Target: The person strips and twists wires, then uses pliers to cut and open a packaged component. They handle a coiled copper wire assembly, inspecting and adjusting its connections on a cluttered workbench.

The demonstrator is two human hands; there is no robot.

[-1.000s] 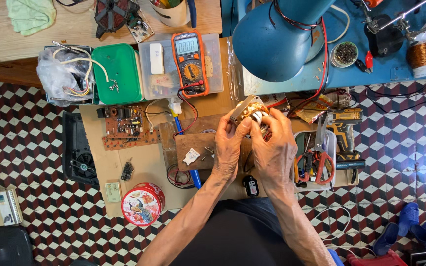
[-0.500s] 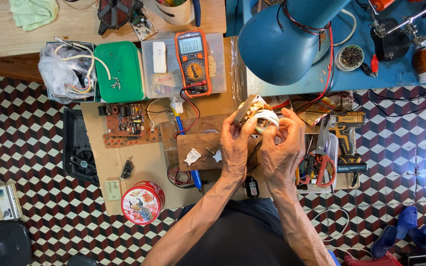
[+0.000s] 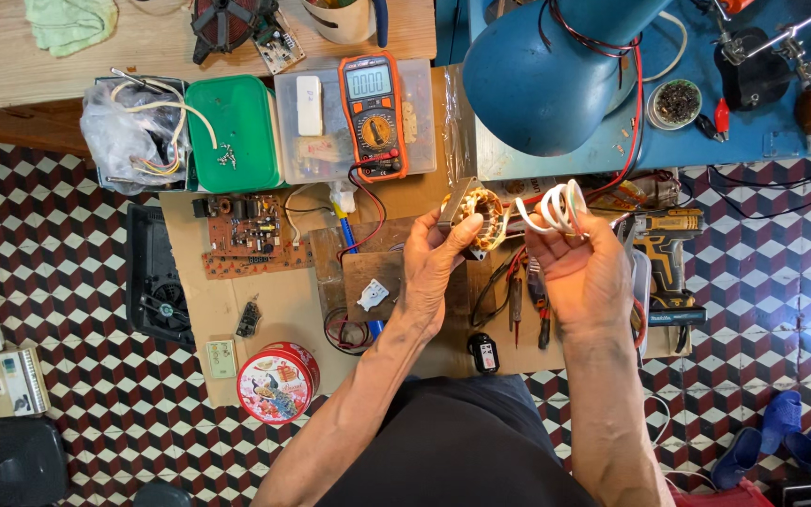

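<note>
Seen from above, a person is sitting at a cluttered cardboard work mat on a chequered floor. On the left a round red tin is lying near. Farther away, an orange multimeter is resting on a clear box. The left hand is clamping a copper-wound motor stator; the right hand, just beside it, is pinching coiled white wires leading from it, apparently part-freed; the windings are still in place.
</note>
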